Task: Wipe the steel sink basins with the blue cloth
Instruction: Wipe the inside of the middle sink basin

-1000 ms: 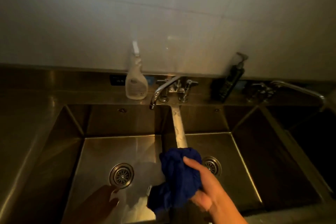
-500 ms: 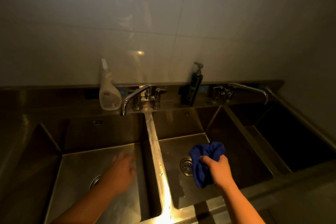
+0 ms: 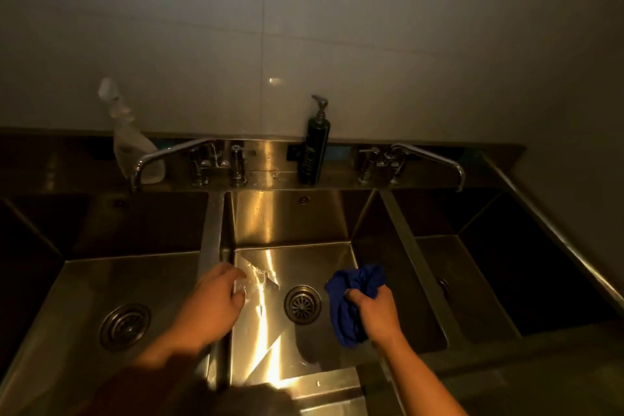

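Three steel basins run side by side: the left basin [image 3: 84,280], the middle basin [image 3: 290,223] and the right basin [image 3: 472,263]. My right hand [image 3: 374,312] is fisted on the bunched blue cloth [image 3: 351,300], held over the middle basin just right of its drain [image 3: 301,305]. My left hand [image 3: 212,304] hovers over the divider [image 3: 212,230] between the left and middle basins, fingers loosely curled, holding nothing. The middle basin floor glints wet.
A white spray bottle [image 3: 130,142] leans on the back ledge at left. A dark pump bottle [image 3: 315,149] stands behind the middle basin. Two swivel faucets, the left faucet [image 3: 169,155] and the right faucet [image 3: 429,159], reach out from the ledge. The left basin has its own drain [image 3: 124,325].
My view has swung right, centring the middle basin. My left hand moved from the left basin to the divider. My right hand still grips the cloth, now right of the drain.
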`<state>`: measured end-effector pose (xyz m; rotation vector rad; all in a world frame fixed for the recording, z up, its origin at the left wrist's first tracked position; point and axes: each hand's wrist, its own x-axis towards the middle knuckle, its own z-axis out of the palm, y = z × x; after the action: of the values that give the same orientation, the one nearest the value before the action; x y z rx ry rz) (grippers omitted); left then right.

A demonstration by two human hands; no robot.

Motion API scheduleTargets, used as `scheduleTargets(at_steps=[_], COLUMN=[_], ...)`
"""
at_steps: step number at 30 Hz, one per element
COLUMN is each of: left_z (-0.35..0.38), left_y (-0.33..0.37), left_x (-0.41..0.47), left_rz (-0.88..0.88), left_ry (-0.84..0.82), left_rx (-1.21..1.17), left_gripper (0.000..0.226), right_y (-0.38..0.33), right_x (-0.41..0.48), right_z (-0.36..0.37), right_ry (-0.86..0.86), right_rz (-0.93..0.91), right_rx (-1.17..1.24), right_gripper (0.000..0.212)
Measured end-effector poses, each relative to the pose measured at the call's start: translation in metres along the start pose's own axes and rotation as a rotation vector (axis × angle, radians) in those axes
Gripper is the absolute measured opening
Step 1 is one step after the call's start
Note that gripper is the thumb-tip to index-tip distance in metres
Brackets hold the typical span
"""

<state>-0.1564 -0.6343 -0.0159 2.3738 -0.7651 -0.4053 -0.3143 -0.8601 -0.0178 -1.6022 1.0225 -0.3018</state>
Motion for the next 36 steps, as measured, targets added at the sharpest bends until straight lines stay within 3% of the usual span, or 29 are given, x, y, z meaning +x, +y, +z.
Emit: scheduleTargets(at_steps=[6, 11, 18, 24, 27, 29, 31, 33, 35, 36], left_z=[0.034, 0.057, 0.111, 0.152, 0.167, 0.176, 0.185, 0.196, 0.212, 0.220], left_y=[0.010, 0.007, -0.003, -0.016, -0.020, -0.023, -0.027, -0.033, -0.040, -0.045], left_x=[0.017, 0.044, 0.068, 0.089, 0.101, 0.110, 0.118, 0.122, 0.124, 0.123], left_rz=[-0.061, -0.035, -0.144, -0.213, -0.235, -0.256, -0.287, -0.315, -0.331, -0.335], left_ry=[-0.033, 0.045, -0.044, -0.061, -0.050, -0.015, 0.010, 0.009, -0.057, -0.120], left_rx=[-0.002, -0.009, -0.072, -0.081, -0.071, -0.068, -0.066, -0.055, -0.017, 0.014], left_gripper=[0.028, 0.021, 0.027, 0.026, 0.027, 0.026, 0.026, 0.026, 0.028, 0.030], right_y=[0.019, 0.032, 0.072, 0.106, 0.109, 0.111, 0.122, 0.137, 0.156, 0.166], right_x=[0.043, 0.075, 0.130, 0.198, 0.228, 0.240, 0.245, 0.237, 0.219, 0.210], right_z=[-0.014, -0.009, 0.000, 0.018, 0.023, 0.024, 0.021, 0.018, 0.019, 0.020], right_ry=[-0.025, -0.054, -0.156, -0.437, -0.465, -0.400, -0.248, -0.176, -0.316, -0.475], right_rz=[0.081, 0.111, 0.173, 0.077, -0.045, -0.189, -0.504, -0.646, -0.558, -0.463], right_rx=[0.016, -0.032, -0.176, -0.563, -0.684, -0.759, -1.055, -1.231, -1.457, -1.597], right_gripper=[0.013, 0.014, 0.004, 0.007, 0.018, 0.033, 0.055, 0.068, 0.066, 0.061])
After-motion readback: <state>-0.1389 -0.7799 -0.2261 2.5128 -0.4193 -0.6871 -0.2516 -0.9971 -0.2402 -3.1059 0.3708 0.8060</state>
